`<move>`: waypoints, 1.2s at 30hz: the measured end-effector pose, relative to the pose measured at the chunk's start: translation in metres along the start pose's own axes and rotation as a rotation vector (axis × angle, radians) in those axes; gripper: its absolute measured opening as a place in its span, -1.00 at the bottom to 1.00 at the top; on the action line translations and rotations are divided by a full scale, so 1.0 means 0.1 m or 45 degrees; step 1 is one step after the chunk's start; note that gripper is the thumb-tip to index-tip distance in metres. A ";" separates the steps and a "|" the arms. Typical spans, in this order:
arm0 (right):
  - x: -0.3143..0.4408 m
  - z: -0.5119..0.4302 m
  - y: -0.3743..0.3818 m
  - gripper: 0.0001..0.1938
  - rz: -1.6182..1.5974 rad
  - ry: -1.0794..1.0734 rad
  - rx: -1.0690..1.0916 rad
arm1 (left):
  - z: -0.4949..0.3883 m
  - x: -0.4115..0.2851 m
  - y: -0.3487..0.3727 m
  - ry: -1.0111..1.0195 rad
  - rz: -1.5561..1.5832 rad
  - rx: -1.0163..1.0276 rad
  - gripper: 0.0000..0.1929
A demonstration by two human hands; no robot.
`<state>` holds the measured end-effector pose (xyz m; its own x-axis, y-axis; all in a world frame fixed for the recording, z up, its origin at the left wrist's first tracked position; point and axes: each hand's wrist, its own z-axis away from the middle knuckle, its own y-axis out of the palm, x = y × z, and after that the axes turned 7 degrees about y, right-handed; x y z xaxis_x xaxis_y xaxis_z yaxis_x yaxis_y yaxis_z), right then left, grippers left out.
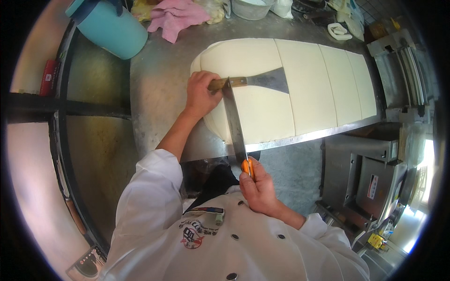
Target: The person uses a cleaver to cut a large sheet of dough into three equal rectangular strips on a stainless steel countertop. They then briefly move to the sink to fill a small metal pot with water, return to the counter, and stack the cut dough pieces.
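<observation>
A thick sheet of pale dough [253,63] lies across the metal worktop, with several cut or scored lines running over it. My left hand [204,92] grips the wooden handle of a broad scraper [269,80], whose flared metal blade lies over the dough. In my right hand [258,186] is the orange handle of a long knife [235,117]. The knife's blade reaches away from me over the left part of the dough, and its tip crosses the scraper handle beside my left hand. Whether the knife edge touches the dough is hard to tell.
On the metal worktop [158,116] stand a turquoise jug [112,31] at back left, a pink cloth [175,15] and a grey basin [251,7]. A roller machine [407,77] adjoins the right end. Below it is a stainless steel machine [362,175].
</observation>
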<state>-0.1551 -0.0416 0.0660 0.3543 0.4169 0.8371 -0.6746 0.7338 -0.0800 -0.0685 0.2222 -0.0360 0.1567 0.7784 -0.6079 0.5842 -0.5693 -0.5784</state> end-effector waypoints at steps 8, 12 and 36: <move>0.07 0.00 0.04 -0.59 0.100 -0.095 -0.038 | 0.00 0.01 0.00 0.016 -0.015 -0.001 -0.67; 0.07 -0.02 0.05 -0.59 0.112 -0.093 -0.050 | 0.00 0.00 0.00 -0.006 -0.001 0.007 -0.66; 0.02 -0.01 0.11 -0.61 0.138 -0.174 -0.092 | 0.02 0.08 0.07 0.088 -0.072 -0.055 -0.68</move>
<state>-0.1608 -0.0323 0.0658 0.1874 0.4221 0.8870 -0.6542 0.7272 -0.2079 -0.0648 0.2232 -0.0461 0.1759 0.8264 -0.5350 0.6275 -0.5129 -0.5859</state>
